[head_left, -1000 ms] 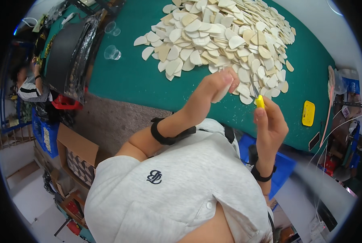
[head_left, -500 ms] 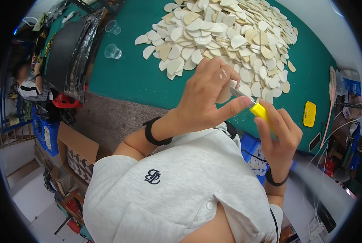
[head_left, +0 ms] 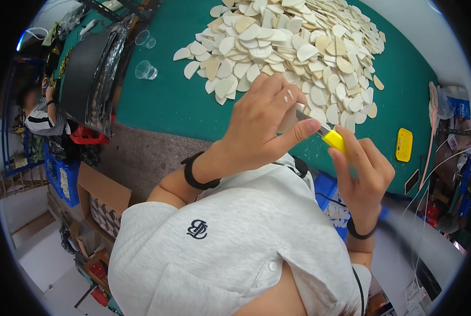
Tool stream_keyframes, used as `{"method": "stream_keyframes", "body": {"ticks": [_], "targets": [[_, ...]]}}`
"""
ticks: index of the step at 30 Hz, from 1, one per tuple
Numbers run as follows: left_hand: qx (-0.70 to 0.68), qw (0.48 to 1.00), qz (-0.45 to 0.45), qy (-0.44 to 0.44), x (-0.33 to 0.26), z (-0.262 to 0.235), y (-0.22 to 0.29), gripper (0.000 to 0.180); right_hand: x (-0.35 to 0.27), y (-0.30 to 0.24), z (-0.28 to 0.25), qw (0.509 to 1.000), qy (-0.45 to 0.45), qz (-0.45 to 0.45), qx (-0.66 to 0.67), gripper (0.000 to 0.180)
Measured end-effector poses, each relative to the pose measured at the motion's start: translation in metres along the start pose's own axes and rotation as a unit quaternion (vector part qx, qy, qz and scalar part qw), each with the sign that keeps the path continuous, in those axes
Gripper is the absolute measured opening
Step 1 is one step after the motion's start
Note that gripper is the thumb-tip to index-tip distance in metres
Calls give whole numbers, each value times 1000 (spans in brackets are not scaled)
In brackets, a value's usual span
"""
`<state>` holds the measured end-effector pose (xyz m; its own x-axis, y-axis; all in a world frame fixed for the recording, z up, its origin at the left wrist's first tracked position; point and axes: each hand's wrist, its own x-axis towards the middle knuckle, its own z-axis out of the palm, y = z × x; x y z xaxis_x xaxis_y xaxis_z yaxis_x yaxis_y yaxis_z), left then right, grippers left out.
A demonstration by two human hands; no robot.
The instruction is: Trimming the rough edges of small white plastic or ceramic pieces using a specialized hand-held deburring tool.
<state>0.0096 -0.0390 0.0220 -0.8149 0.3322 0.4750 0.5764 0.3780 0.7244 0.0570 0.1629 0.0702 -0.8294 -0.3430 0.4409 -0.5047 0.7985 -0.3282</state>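
closest to the camera is the person's grey shirt [head_left: 230, 253] with a small dark emblem on it, and both forearms rise from it, each with a black band at the wrist. the left hand [head_left: 261, 126] is curled shut around a small pale flat piece [head_left: 289, 117], the fingers wrapped over its top and the thumb pressed along its lower edge, so most of the piece is hidden. the right hand [head_left: 363, 176] is closed around a yellow-handled knife [head_left: 333, 139], whose short grey blade points left and meets the pale piece just beside the left thumb. both hands are held up above the near edge of the green surface [head_left: 161, 100]. beyond them a broad heap of cream and tan pieces [head_left: 293, 47] covers the surface, rounded and petal-like in shape. a flat yellow object [head_left: 404, 145] lies on the surface to the right, apart from the heap. two clear plastic cups [head_left: 146, 69] sit on the left, near a dark curved tray [head_left: 88, 79]. far left, another person in a striped top [head_left: 46, 118] is at work.
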Motion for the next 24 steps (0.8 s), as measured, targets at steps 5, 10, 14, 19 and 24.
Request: {"method": "stream_keyframes", "body": {"ticks": [5, 10, 14, 19, 24], "targets": [[5, 1000, -9, -4, -2, 1, 3, 29, -2, 1, -1, 1000, -4, 2, -2, 33], [20, 1000, -11, -2, -3, 2, 6, 31, -5, 3, -1, 1000, -9, 3, 1, 33], [52, 999, -15, -5, -5, 6, 8, 39, -9, 5, -1, 1000, -5, 5, 5, 33], [31, 999, -10, -3, -6, 16, 14, 31, -18, 11, -7, 1000, -5, 9, 5, 32], [21, 1000, -18, -12, -1, 37, 21, 38, -32, 24, -15, 1000, 5, 30, 9, 31]]}}
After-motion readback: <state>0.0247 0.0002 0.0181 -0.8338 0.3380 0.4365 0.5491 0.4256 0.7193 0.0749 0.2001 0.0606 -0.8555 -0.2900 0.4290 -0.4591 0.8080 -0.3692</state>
